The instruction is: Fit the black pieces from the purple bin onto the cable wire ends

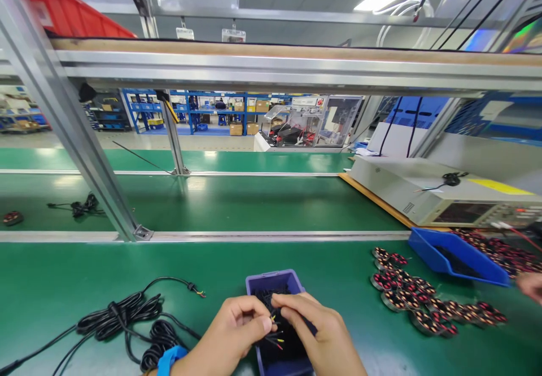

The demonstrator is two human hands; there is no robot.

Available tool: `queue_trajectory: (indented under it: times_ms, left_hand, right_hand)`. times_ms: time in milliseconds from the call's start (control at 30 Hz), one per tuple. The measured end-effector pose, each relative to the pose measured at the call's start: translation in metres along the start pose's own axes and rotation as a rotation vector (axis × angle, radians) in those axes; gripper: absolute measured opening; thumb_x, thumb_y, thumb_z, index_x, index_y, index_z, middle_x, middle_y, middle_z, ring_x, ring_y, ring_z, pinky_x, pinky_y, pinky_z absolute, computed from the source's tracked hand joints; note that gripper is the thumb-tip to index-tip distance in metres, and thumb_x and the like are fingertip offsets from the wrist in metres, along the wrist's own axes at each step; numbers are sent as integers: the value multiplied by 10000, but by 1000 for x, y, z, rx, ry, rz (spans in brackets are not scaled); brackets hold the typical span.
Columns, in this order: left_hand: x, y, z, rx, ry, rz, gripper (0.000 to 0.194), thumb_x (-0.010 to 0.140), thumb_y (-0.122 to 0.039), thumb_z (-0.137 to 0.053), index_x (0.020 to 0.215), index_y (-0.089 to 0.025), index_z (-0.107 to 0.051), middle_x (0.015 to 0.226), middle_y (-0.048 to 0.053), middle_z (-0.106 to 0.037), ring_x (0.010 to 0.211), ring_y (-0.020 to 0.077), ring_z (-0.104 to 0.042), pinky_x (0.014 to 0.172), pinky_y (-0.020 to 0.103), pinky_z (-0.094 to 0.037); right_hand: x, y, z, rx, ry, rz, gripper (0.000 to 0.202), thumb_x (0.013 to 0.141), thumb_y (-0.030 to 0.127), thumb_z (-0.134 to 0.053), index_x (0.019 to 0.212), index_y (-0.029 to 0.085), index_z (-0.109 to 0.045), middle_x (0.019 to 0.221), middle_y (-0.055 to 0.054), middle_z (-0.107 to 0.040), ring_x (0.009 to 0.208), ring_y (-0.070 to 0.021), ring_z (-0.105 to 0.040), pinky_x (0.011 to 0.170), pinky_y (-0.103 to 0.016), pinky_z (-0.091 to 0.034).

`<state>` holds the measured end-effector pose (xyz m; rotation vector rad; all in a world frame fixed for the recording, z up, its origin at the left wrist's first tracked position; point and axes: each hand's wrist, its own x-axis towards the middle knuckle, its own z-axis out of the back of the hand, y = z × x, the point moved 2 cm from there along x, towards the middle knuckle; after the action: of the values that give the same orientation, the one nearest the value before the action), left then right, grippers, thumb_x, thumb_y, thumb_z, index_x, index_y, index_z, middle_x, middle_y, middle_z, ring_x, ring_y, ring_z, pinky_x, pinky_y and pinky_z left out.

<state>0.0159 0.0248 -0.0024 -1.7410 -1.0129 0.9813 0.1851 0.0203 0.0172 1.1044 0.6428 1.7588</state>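
My left hand [245,325], with a blue band on its wrist, pinches thin wires [273,319] with a yellow one showing, between thumb and forefinger. Close beside it, my right hand [315,325] has its thumb and fingers drawn together; what they hold, if anything, is too small to make out. Both hands are over a purple bin [271,275] with many small black pieces inside. Further wire ends, with red and yellow tips, stick out below my left fingers. Left of my hands lie bundled black cables [122,317], one ending in a connector with coloured wires.
Round copper-wound motor parts [417,291] lie in a cluster at right, near a blue bin [459,256]. Behind them stands a grey instrument [444,189]. Another person's hand [531,285] shows at the right edge. A metal post [84,116] rises at left.
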Motion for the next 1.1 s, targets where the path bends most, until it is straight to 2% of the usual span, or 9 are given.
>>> queue_trajectory:
  times_ms: [67, 200, 400, 633, 767, 1100]
  left_hand:
    - [1, 2, 0, 4, 1, 3, 443, 656, -574, -802, 655, -158, -650, 611, -29, -588, 466, 45, -283, 525, 199, -313]
    - [0, 0, -1, 30, 13, -31, 437, 673, -563, -795, 652, -152, -646, 622, -35, -578, 480, 44, -265, 553, 203, -333]
    - [-4, -12, -4, 127, 60, -40, 409, 713, -520, -773, 640, -149, -617, 600, -37, -511, 584, 97, -381, 596, 217, -363]
    - [-4, -9, 2, 202, 92, -72, 308, 798, -425, -713, 695, -150, -620, 683, -7, -552, 688, 136, -456, 658, 239, -387]
    - [-4, -6, 4, 237, 108, -102, 272, 818, -389, -700, 705, -153, -624, 699, -7, -552, 701, 139, -461, 672, 242, -390]
    - [-4, -10, 1, 274, 74, -131, 288, 803, -407, -696, 690, -154, -619, 699, -4, -533, 692, 143, -463, 660, 248, -388]
  right_hand:
    - [-1, 0, 0, -17, 8, 56, 272, 992, 384, -527, 1055, 279, -770, 881, -37, -793, 788, -195, -749, 722, -252, -610]
    - [1, 9, 7, -29, -71, 255, 208, 996, 295, -549, 1114, 271, -719, 847, -20, -775, 722, -146, -731, 686, -189, -600]
    - [-1, 23, 15, -119, -36, 461, 327, 992, 78, -460, 1241, 229, -610, 890, -53, -734, 791, -146, -701, 692, -203, -594]
    - [-7, 13, 11, -181, -5, 434, 394, 964, 11, -458, 1300, 199, -544, 932, -61, -710, 825, -146, -698, 733, -213, -593]
    - [-8, 16, 9, -215, -19, 448, 360, 971, 27, -457, 1281, 188, -545, 891, -59, -704, 766, -152, -691, 697, -221, -594]
    - [-11, 13, 8, -301, -9, 465, 342, 963, 14, -458, 1268, 154, -529, 848, -72, -667, 737, -169, -650, 685, -262, -584]
